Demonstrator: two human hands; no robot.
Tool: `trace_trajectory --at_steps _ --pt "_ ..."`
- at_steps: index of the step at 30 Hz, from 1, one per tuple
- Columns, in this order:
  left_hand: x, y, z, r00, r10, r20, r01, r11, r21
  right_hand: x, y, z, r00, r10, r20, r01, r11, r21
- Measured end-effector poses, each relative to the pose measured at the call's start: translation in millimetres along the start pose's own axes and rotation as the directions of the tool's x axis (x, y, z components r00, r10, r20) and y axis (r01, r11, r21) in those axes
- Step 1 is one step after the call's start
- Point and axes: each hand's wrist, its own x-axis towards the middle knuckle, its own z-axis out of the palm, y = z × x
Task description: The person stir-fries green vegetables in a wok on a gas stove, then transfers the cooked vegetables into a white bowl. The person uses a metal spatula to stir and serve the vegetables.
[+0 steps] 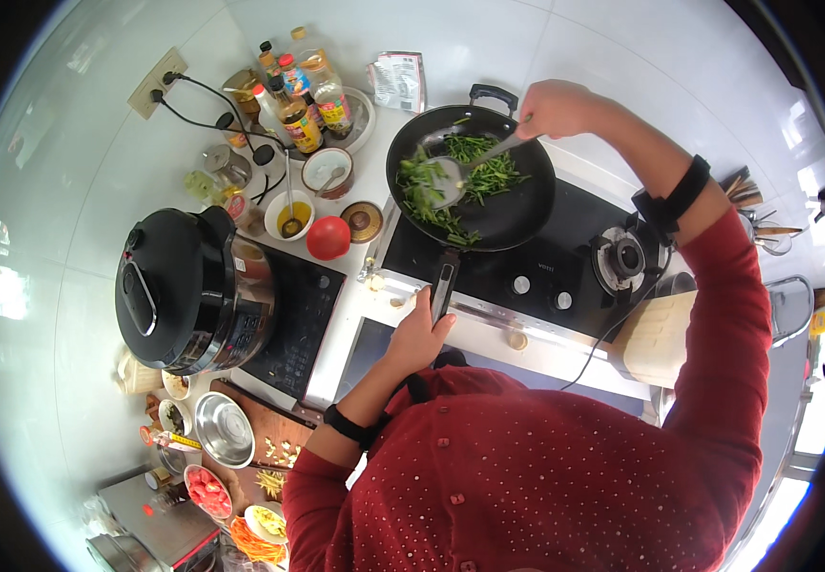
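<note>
My left hand (418, 334) grips the long handle (444, 286) of a black wok (520, 214) on the gas stove. Above the wok's far right rim, my right hand (559, 109) is closed around the handle of a metal spatula or ladle (480, 159). Its head is inside the wok, over chopped green vegetables (491, 179). Some greens at the left look blurred against the head, whose exact shape I cannot make out.
Left of the wok stand a red bowl (328, 238), a white bowl of oil (289, 215), a seasoning bowl (327, 174) and sauce bottles (299, 121). An electric pressure cooker (176, 286) is farther left. A second burner (626, 257) lies right.
</note>
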Motion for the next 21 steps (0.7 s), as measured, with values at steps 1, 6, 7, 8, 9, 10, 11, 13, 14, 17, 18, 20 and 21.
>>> trace_trajectory --at_steps 1,6,7,8,9,10,11,13,14,17,18,20,21 --pt "0.4 0.4 0.4 1.000 0.003 0.004 -0.003 1.000 0.001 -1.0 -5.2 3.9 0.999 -0.025 -0.045 0.023 0.999 -0.041" --pt "-0.5 0.6 -2.4 0.999 -0.011 0.036 0.012 1.000 -0.013 -7.3 -10.2 41.7 0.993 0.061 -0.101 -0.085 0.964 -0.251" --pt "0.3 0.6 -3.1 1.000 0.010 0.020 -0.009 1.000 -0.017 -9.4 3.6 33.3 0.988 0.093 -0.126 -0.125 0.955 -0.270" --pt "1.2 0.4 -4.0 1.000 0.001 0.020 -0.001 1.000 -0.001 -11.1 18.5 23.2 0.983 0.135 -0.128 -0.169 0.934 -0.314" --pt "0.6 -0.1 -3.7 1.000 -0.006 0.025 0.006 1.000 0.006 -16.8 36.7 10.9 0.984 0.120 -0.129 -0.152 0.949 -0.275" --pt "1.0 -0.1 -3.2 1.000 0.006 0.018 -0.006 1.000 0.005 -18.7 52.7 -0.1 0.970 0.234 -0.064 -0.242 0.954 -0.176" --pt "1.4 -0.1 -2.5 1.000 -0.002 0.020 0.002 1.000 0.006 -22.1 67.7 -8.5 0.955 0.291 -0.051 -0.295 0.948 -0.123" --pt "0.6 0.2 -1.8 1.000 0.018 -0.001 -0.018 1.000 -0.008 -22.5 81.2 -1.2 0.936 0.251 -0.248 -0.321 0.899 -0.300" --pt "-0.3 0.5 -1.7 1.000 0.007 0.009 -0.007 1.000 -0.003 -17.4 81.3 7.2 0.929 0.276 -0.248 -0.344 0.890 -0.299" --pt "0.1 1.8 -2.1 1.000 -0.008 0.023 0.008 1.000 0.003 4.2 65.5 43.7 0.936 0.312 -0.165 -0.343 0.916 -0.210" --pt "0.4 1.8 -2.7 0.999 -0.018 0.031 0.017 1.000 0.007 6.2 61.0 50.8 0.953 0.212 -0.216 -0.238 0.965 -0.106" --pt "0.8 0.9 -2.8 1.000 -0.014 0.027 0.013 1.000 0.008 5.3 54.3 50.8 0.955 0.115 -0.275 -0.122 0.993 -0.006" --pt "0.7 0.0 -2.3 1.000 0.001 0.019 -0.001 1.000 0.005 1.1 51.8 45.6 0.958 0.095 -0.270 -0.098 0.995 0.002"
